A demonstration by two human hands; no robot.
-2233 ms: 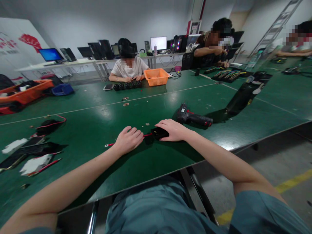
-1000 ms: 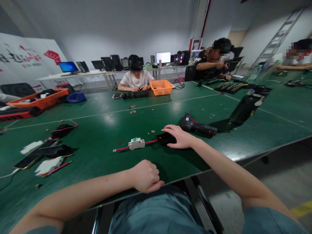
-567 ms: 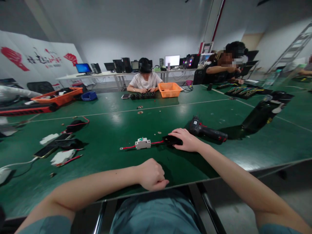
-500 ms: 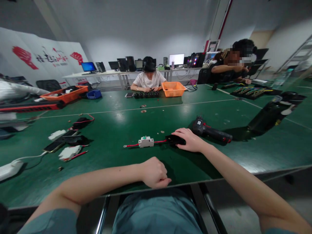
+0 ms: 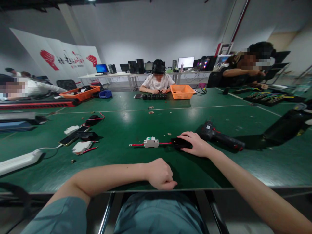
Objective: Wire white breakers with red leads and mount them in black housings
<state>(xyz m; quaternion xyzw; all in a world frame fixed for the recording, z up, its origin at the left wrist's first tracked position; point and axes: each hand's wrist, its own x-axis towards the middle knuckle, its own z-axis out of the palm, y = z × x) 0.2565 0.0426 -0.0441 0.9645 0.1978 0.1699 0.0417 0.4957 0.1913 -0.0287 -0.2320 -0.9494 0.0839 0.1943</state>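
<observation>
My left hand (image 5: 161, 174) rests near the table's front edge, curled into a loose fist with nothing showing in it. My right hand (image 5: 197, 144) lies over a black plastic box (image 5: 175, 143), its fingers wrapped around the far side and the thumb on the near side. From that box a red wire (image 5: 165, 143) runs left to a white circuit breaker (image 5: 151, 142) with a green switch. Another short red wire with a ring terminal (image 5: 133, 145) sticks out of the breaker's left side. Part of the box is hidden under my palm.
A cordless screwdriver (image 5: 220, 137) lies right of my right hand, and a dark bottle (image 5: 285, 126) farther right. More breakers (image 5: 83, 147), a phone (image 5: 70, 138) and a white power strip (image 5: 20, 162) lie left. Across the table, a person (image 5: 158, 81) works beside an orange basket (image 5: 182, 92).
The camera view has turned a little left and up, so everything appears shifted to the right. Both hands keep their places and grips; the breaker and black box have not moved on the table.
</observation>
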